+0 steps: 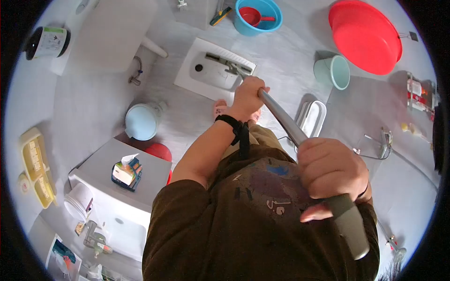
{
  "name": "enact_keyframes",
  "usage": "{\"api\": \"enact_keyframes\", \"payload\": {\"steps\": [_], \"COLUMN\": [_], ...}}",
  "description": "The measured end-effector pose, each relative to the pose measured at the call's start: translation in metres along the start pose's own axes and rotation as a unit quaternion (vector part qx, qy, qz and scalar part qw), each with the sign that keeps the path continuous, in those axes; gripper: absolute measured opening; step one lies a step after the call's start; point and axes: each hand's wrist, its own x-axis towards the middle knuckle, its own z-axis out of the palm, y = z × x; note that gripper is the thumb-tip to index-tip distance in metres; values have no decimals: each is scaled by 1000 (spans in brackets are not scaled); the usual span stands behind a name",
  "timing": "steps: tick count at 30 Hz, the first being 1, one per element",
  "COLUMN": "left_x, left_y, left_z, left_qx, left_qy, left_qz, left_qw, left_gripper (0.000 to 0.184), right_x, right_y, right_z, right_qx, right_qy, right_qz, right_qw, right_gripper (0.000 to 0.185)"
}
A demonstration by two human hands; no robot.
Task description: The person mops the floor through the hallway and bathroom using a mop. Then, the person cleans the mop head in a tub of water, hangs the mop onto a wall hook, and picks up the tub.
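Hands both gripping the mop (pixel 284 115) — left hand (pixel 248 97) nearer its head (pixel 231 68), right hand (pixel 332 167) near the top end. Pole slants from lower right to upper centre, head over the toilet (pixel 186 74) — whether touching, I can't tell.

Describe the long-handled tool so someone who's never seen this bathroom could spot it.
Find the white squat toilet in the floor; against it shows the flat head of the tool. Its silver pole runs through the left hand to the right hand. Unlike the nearby blue bucket and red basin, it's long, thin and held in both hands.
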Motion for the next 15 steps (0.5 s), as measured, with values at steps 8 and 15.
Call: {"api": "enact_keyframes", "payload": {"steps": [8, 15], "left_x": [6, -24], "left_y": [-77, -81], "left_z": [-6, -12], "left_qx": [-14, 10], "left_qy": [170, 75], "left_qz": [6, 57], "left_qw": [985, 995], "left_gripper": [18, 18], "right_x": [28, 4], "right_y": [62, 55], "right_z": [39, 79], "right_qx": [-63, -75], "right_qy": [-123, -60], "right_qz": [7, 3], "right_qw": [990, 995], "right_gripper": [33, 36]}}
